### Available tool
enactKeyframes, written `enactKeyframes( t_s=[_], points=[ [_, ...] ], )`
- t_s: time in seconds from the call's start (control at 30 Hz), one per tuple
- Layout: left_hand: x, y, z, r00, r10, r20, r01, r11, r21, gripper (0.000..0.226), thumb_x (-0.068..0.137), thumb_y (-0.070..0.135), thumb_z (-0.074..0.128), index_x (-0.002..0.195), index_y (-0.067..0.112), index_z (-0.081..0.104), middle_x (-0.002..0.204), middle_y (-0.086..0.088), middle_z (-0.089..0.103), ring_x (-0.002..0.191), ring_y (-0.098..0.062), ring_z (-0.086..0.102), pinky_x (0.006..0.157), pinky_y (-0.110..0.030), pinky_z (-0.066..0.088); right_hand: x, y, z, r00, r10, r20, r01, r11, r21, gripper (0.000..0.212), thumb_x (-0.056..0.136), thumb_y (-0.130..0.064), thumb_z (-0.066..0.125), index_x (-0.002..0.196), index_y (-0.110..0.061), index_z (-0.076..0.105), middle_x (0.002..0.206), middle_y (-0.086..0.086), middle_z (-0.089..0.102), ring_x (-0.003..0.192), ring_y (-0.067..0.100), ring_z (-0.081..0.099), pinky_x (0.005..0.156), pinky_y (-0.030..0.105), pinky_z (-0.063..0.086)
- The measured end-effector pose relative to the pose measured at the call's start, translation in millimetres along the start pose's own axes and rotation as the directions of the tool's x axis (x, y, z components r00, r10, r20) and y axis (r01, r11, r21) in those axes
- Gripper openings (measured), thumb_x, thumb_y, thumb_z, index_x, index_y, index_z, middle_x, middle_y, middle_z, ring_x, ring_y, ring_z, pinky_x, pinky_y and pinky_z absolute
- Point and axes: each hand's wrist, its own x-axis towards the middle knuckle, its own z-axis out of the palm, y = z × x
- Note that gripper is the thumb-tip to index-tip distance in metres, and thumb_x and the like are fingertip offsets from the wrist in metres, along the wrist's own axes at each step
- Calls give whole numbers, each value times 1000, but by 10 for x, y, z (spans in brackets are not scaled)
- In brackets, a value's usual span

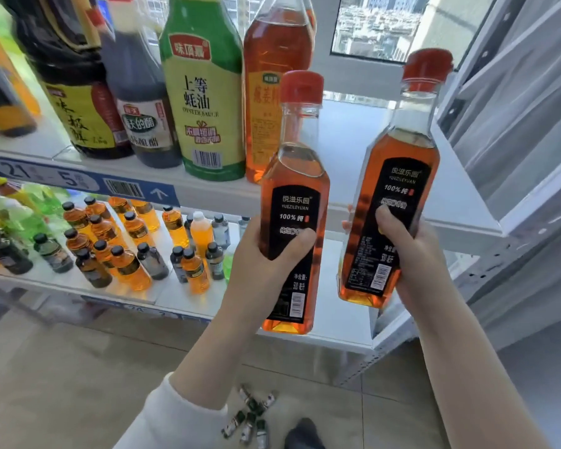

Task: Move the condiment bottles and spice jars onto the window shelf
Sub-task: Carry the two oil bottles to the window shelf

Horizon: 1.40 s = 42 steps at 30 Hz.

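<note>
My left hand (259,264) grips an amber, red-capped square bottle (293,176) with a black label, held upright in front of the upper shelf's edge. My right hand (408,254) grips a second identical bottle (399,170), upright and a little higher, to the right. The white upper shelf (353,137) by the window has bare surface behind both bottles. On its left stand a green oyster sauce bottle (204,98), a tall amber bottle (269,79), a dark vinegar bottle (140,102) and a large soy sauce bottle (75,85).
The lower shelf (331,303) carries several small amber, dark and green bottles (130,244) on its left half. Several small jars (250,416) lie on the tiled floor beside my foot. A white rack post and a curtain (515,124) close off the right side.
</note>
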Motion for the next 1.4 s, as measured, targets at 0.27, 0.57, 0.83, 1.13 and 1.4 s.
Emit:
enactKeyframes(
  t_s=[0.27, 0.57, 0.83, 1.13, 1.4],
  points=[
    [459, 85, 525, 998, 25, -54, -27, 999, -19, 43, 55, 46, 78, 88, 31, 55, 69, 25, 65, 67, 5, 63, 52, -8, 45, 1094, -290, -230, 986, -137, 96, 141, 989, -36, 63, 68, -38, 73, 112, 1, 49, 105, 26, 61, 97, 34, 64, 86, 44, 55],
    [762, 85, 753, 988, 27, -155, -32, 999, -33, 49, 47, 57, 64, 90, 33, 55, 74, 17, 67, 70, -3, 66, 54, -13, 49, 2231, -343, -129, 962, -207, 178, 214, 976, -26, 40, 66, -24, 75, 99, -16, 53, 96, 4, 63, 93, 20, 62, 87, 36, 54],
    [862, 106, 806, 977, 37, -210, -41, 999, -14, 51, 46, 56, 64, 90, 32, 54, 74, 18, 67, 71, -2, 66, 53, -12, 48, 2635, -188, 24, 944, -185, 272, 189, 982, 11, 36, 72, -13, 76, 97, -18, 51, 95, 2, 64, 92, 17, 62, 84, 34, 53],
    [941, 129, 818, 972, 27, -233, -22, 999, 26, 45, 53, 48, 70, 91, 32, 52, 74, 24, 65, 72, 4, 64, 52, -8, 46, 2760, -185, 93, 929, -208, 306, 237, 969, -62, 36, 75, -4, 74, 91, -23, 48, 90, -1, 62, 84, 13, 61, 82, 32, 52],
    [966, 131, 770, 973, 24, -230, -17, 999, 32, 40, 56, 47, 67, 90, 32, 52, 72, 22, 65, 73, 3, 64, 52, -9, 47, 2761, -203, 120, 926, -203, 319, 234, 970, -63, 36, 77, 0, 70, 92, -23, 47, 91, 0, 61, 85, 12, 61, 79, 27, 52]
  ],
)
